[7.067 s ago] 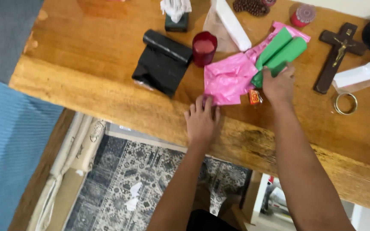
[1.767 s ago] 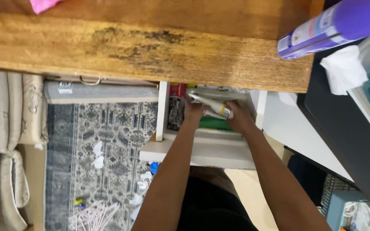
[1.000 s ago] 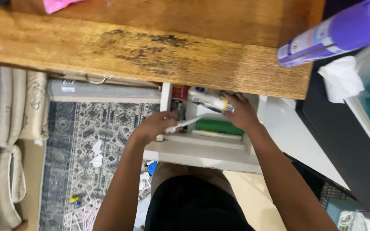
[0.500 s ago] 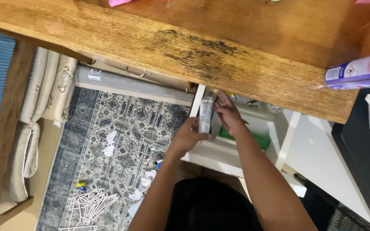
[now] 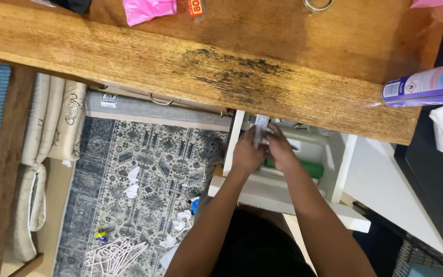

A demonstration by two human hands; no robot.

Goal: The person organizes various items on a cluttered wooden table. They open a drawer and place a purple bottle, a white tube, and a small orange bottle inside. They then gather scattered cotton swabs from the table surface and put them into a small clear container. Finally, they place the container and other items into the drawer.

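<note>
Head view, centre frame under the table (image 5: 221, 77): left hand (image 5: 246, 154) and right hand (image 5: 279, 149) both clasp a small, probably light, stiff tube (image 5: 260, 127), best held mid-body.

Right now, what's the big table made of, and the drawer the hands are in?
The table looks like solid wood, brown with a slight sheen: grain lines and dark stains show along its edge. The drawer seems to be white painted or laminated board, smooth and flat; which one I cannot tell.
</note>
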